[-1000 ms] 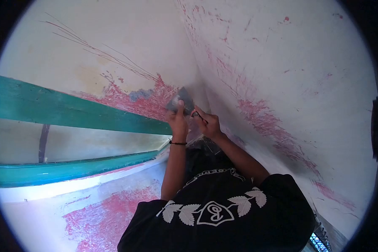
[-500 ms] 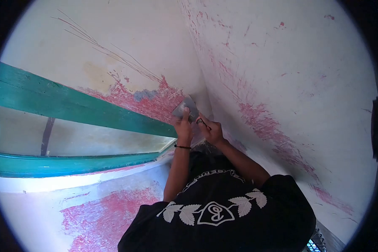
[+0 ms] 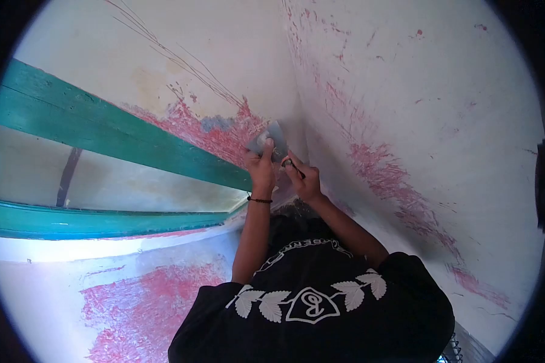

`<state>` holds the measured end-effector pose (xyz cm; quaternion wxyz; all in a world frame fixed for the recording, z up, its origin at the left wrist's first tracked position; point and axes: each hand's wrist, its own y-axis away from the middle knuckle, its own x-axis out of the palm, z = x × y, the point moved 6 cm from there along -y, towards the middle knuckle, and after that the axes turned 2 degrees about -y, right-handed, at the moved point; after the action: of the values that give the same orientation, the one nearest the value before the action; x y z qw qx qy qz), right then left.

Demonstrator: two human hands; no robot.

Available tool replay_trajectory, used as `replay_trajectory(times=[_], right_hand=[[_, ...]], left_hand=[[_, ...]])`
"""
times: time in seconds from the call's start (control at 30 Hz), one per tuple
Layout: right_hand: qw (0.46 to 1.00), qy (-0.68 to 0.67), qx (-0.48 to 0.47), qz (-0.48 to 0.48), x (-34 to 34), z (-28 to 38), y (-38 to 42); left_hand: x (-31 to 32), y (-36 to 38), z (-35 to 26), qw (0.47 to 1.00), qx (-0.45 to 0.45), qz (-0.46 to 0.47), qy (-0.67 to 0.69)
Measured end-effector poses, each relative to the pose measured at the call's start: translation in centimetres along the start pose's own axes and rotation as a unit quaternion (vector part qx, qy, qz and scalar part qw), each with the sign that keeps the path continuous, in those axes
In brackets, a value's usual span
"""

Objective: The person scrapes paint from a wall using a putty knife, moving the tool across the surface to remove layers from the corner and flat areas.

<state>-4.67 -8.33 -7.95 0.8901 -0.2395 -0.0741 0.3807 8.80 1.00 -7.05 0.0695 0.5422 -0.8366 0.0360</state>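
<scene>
A scraper with a flat grey metal blade (image 3: 275,134) is held up near the corner where two walls meet. Its blade overlaps the right end of a red scratched patch on the wall, and a whitish smear shows on its face. My left hand (image 3: 262,172) is closed on the blade from below, thumb laid along its face. Beside it, my right hand (image 3: 307,184) is wrapped round a dark handle (image 3: 297,170) at the blade's lower right corner. A dark beaded bracelet (image 3: 260,200) circles my left wrist.
A green wooden frame (image 3: 115,132) runs along the left, its near end close to my left wrist. The right wall (image 3: 460,78) has red scuffed streaks. More red scratches cover the wall (image 3: 145,305) at lower left. Dark wire mesh (image 3: 452,349) shows at bottom right.
The view has shifted slightly, so the frame and both hands appear higher. Both hands stay on the scraper close to the corner, with the blade tilted slightly differently.
</scene>
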Motion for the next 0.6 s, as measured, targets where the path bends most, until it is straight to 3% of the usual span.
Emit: replay_trajectory(times=[0.13,0.23,0.33,0.47,0.6], right_hand=[[0.999,0.037,0.017,0.022,-0.5,-2.8,1.5],[0.999,0.035,0.038,0.013,-0.4,-2.2,1.9],[0.999,0.029,0.038,-0.006,0.0,-1.4,2.2],[0.994,0.066,0.074,0.041,-0.7,-3.1,2.7],[0.998,0.044,0.044,0.023,-0.8,-2.4,1.5]], left_hand=[[0.4,0.8,2.9,0.995,-0.01,-0.026,0.092],[0.4,1.2,2.9,0.994,-0.046,-0.066,0.074],[0.6,0.8,1.8,0.993,-0.012,-0.017,0.114],[-0.1,1.6,4.1,0.991,-0.055,-0.046,0.114],[1.0,0.9,1.0,0.994,-0.043,-0.036,0.091]])
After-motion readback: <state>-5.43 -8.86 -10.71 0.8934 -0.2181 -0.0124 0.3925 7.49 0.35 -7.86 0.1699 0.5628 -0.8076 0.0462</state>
